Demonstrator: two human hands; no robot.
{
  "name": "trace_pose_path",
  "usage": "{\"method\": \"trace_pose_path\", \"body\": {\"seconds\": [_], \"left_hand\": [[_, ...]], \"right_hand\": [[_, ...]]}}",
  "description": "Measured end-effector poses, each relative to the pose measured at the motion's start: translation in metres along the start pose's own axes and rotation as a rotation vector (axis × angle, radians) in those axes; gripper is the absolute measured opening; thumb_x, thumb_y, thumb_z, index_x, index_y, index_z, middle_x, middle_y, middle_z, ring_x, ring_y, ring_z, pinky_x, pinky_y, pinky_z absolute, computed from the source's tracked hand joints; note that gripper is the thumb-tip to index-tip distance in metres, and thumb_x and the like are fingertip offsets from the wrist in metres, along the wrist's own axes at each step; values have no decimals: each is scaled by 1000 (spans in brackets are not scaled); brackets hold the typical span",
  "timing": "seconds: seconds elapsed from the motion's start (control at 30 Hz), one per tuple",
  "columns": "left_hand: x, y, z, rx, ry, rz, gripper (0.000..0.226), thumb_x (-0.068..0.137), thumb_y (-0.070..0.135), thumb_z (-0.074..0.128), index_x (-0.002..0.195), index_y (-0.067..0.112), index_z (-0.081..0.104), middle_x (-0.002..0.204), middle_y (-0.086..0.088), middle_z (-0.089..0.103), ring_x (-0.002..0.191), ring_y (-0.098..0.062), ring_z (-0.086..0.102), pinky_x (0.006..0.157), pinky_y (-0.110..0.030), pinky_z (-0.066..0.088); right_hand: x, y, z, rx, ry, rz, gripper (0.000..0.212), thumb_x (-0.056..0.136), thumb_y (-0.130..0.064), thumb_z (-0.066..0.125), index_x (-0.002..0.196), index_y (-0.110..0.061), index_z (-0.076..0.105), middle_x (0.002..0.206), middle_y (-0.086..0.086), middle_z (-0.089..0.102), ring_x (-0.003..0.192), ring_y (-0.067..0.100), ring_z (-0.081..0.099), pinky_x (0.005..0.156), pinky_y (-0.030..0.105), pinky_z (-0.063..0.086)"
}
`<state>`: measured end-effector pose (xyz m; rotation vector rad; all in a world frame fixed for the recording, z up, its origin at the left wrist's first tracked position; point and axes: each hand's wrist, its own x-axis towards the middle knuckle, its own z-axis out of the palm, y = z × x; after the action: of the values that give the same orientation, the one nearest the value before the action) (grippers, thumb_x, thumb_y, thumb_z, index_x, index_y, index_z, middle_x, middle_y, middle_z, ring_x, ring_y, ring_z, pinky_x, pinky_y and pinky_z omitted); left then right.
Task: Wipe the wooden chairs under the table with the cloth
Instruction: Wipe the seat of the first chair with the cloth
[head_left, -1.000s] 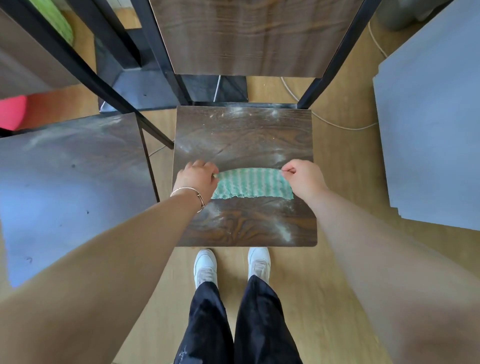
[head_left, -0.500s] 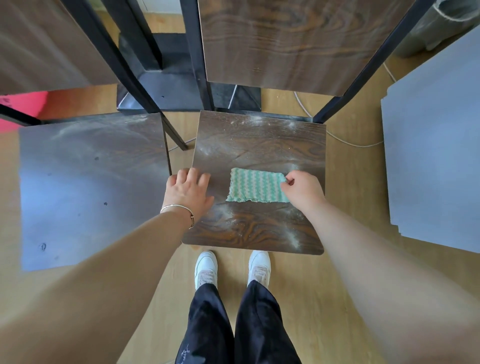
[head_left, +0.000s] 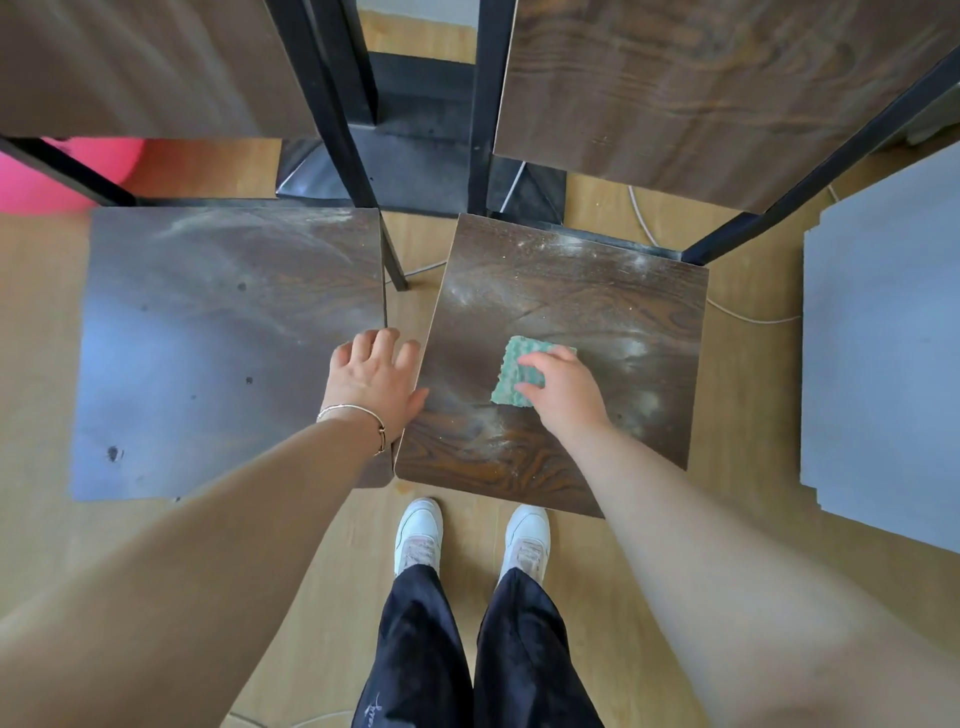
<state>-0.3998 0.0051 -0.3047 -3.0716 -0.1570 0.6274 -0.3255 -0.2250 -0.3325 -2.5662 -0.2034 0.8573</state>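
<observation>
The right chair (head_left: 597, 312) stands directly before the person, its dark wood-grain seat streaked with pale dust; the green cloth (head_left: 511, 364) lies flat on the middle of that seat, a little toward its left side. The right hand (head_left: 566, 397) rests on top of the cloth, its fingers (head_left: 543, 358) spread and laid down flat, pressing the cloth against the seat rather than curling round it; the near part of the cloth is hidden beneath the palm. The left hand (head_left: 374, 382) is released and holds nothing; it sits over the narrow gap between the two seats, fingers extended and slightly apart, thumb touching the left edge of the right chair. A thin bracelet (head_left: 358, 413) circles the left wrist. The left chair (head_left: 223, 338) stands just beside the right one, its seat also dull with dust; both have black metal frames and wood-grain backrests rising toward the top of the view. White shoes (head_left: 418, 530) stand on the wooden floor (head_left: 748, 415) just before the right seat's front edge; a white cable (head_left: 748, 317) runs across the floor to the right, toward a grey panel (head_left: 883, 364); a pink object (head_left: 52, 176) shows at far left.
</observation>
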Motion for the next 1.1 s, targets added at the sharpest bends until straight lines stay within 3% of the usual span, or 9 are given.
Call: {"method": "trace_pose_path", "body": {"seconds": [0.17,0.33,0.5,0.7,0.87,1.1], "left_hand": [[3,-5,9,-9,-6,-9,59,89,55,48,137,24,35,140,-5,37,127,-29,35,102,-43,33],[11,-13,13,-14,-9,-11,57,89,55,46,136,25,36,138,-5,37,125,-29,35,103,-44,32],[28,-25,8,-12,10,-44,56,90,55,43,136,25,35,136,-4,39,125,-29,35,104,-44,30],[56,-38,7,-56,49,-71,54,90,55,43,135,26,36,135,-3,39,123,-29,36,102,-45,32],[66,-45,13,-64,69,-79,55,91,56,41,137,27,35,136,-2,38,124,-29,36,104,-45,31],[62,-49,21,-98,75,-56,54,91,54,43,136,25,37,137,-2,37,126,-28,33,107,-45,28]], "right_hand": [[3,3,18,-106,99,-73,26,89,-29,68,114,-23,65,113,-3,51,92,20,56,70,35,51],[15,-7,22,-91,186,-78,10,92,-22,62,92,-13,66,101,0,57,85,24,55,62,29,37],[56,-41,1,128,301,-104,8,88,-18,65,87,-11,68,98,1,59,83,24,57,69,36,48],[139,-100,-23,123,396,-104,12,93,-25,63,99,-16,68,105,1,60,89,19,61,78,38,55],[173,-114,-16,121,384,-10,22,92,-29,66,112,-20,68,113,3,60,97,19,63,82,30,56],[159,-108,-15,76,289,-46,13,88,-26,71,100,-19,71,109,-1,63,93,16,62,78,26,55]]}}
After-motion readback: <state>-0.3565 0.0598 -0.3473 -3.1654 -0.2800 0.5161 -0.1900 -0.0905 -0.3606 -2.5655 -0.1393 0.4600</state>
